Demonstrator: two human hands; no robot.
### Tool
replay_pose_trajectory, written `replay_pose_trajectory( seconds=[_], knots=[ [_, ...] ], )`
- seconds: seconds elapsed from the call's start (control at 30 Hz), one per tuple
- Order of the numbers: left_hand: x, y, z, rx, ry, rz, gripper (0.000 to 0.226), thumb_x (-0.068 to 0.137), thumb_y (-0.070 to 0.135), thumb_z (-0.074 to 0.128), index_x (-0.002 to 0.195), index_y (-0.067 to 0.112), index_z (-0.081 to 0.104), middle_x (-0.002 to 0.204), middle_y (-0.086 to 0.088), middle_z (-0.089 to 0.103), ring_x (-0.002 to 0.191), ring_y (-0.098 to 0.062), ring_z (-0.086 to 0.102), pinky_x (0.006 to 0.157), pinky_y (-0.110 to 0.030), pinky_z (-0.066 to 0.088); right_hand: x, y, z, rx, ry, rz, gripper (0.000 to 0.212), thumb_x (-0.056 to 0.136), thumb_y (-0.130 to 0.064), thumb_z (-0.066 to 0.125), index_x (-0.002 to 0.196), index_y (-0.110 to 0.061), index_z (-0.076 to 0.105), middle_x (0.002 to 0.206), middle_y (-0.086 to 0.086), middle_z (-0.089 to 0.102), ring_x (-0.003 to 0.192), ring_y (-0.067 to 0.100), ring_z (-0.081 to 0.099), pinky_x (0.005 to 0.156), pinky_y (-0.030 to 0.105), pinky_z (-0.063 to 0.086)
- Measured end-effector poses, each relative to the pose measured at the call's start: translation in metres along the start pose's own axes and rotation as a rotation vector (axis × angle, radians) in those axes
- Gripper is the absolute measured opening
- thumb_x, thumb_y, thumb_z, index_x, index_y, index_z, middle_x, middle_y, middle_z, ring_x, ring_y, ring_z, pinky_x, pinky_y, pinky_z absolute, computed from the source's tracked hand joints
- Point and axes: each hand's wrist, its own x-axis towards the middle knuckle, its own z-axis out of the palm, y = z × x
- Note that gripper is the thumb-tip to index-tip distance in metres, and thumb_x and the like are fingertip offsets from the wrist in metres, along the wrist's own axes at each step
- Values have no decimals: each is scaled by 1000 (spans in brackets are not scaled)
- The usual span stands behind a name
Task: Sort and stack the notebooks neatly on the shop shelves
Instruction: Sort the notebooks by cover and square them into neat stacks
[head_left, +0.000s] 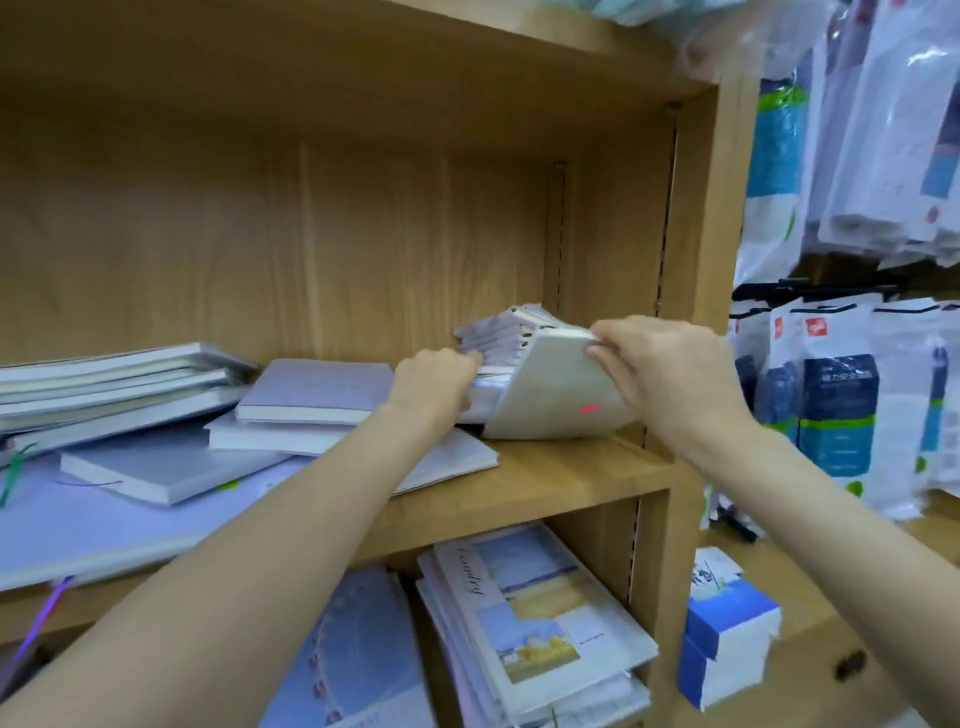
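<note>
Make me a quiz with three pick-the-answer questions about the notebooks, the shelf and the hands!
1. Where is the row of small notebooks that both hands are on?
A. right end of the middle shelf
B. on the floor
C. on the top board

2. What colour is the mark on the tilted front cover?
A. green
B. red
C. black

3. What is the right hand doing?
A. hanging loose
B. pointing upward
C. gripping the front cover's top edge

Answers: 1 A, the row sits by the shelf's right wall, with the left hand against it. 2 B, a small red mark shows low on the cover. 3 C, its fingers curl over that edge.
</note>
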Motion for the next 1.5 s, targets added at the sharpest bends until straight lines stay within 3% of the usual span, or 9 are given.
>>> replay_pose_trajectory(
  seconds=[0.2, 0.37, 0.57, 0.7, 0.87, 1.13, 1.23, 1.33, 1.5],
  knots=[
    [-34, -10, 5, -116, 0, 122, 45, 90, 14, 51, 134, 12, 41, 128, -9, 52, 116, -28, 48, 92, -33, 35, -17, -4, -23, 61, -352, -10, 29, 90, -27, 57, 117, -16, 57, 110, 4, 64, 105, 29, 56, 90, 39, 42],
    [-77, -37, -4, -144, 32, 158, 52, 88, 10, 49, 139, 17, 37, 138, -2, 46, 126, -22, 40, 104, -27, 22, -13, -23, -33, -24, -405, 99, 16, 94, -32, 48, 103, -21, 56, 102, 5, 64, 97, 29, 58, 64, 31, 33],
    [-90, -36, -26, -429, 122, 117, 49, 91, 24, 53, 138, 18, 39, 127, -2, 54, 118, -23, 44, 94, -29, 30, 28, -39, -91, 128, -39, 32, 13, 88, -24, 61, 93, -13, 58, 76, 2, 62, 75, 30, 59, 60, 38, 46],
    [-94, -31, -38, -541, 191, 138, 54, 93, 30, 52, 141, 21, 31, 137, 3, 45, 128, -17, 36, 99, -26, 26, 47, -52, -102, 228, 249, 35, 8, 81, -17, 64, 84, -10, 60, 68, 3, 60, 59, 25, 52, 50, 32, 41],
    [-102, -45, -39, -629, 295, 30, 60, 91, 25, 55, 143, 16, 26, 144, 1, 36, 131, -17, 32, 104, -26, 26, 51, -74, -73, 208, 20, 6, 9, 88, -16, 58, 94, -12, 63, 83, 3, 66, 77, 28, 59, 59, 34, 42],
    [-112, -50, -51, -951, 434, 64, 45, 90, 27, 57, 116, 53, 31, 125, 19, 41, 112, 4, 42, 94, -21, 38, 42, -95, -59, 197, 131, -148, 4, 69, -13, 61, 66, -15, 65, 51, -2, 57, 45, 22, 55, 38, 24, 37],
    [-104, -41, -60, -1050, 516, 50, 30, 92, 15, 54, 108, 40, 52, 118, 12, 47, 105, -6, 52, 93, -32, 47, 36, -90, -68, 256, 79, -235, 17, 68, 2, 68, 78, -13, 69, 60, 0, 64, 53, 23, 60, 50, 28, 47],
    [-91, -30, -74, -1064, 622, -4, 30, 93, 6, 50, 117, 22, 59, 120, 3, 50, 107, -10, 55, 94, -26, 46, 44, -69, -84, 282, 219, -163, 25, 69, 4, 64, 91, -7, 69, 75, 8, 69, 65, 28, 65, 60, 33, 53],
    [-73, -18, -61, -768, 450, 39, 39, 94, 6, 45, 131, 15, 50, 134, 1, 44, 118, -13, 46, 90, -12, 31, 68, -22, -70, 278, 448, -25, 23, 89, -6, 48, 104, -5, 67, 91, 10, 69, 83, 23, 59, 74, 22, 33]
  ],
)
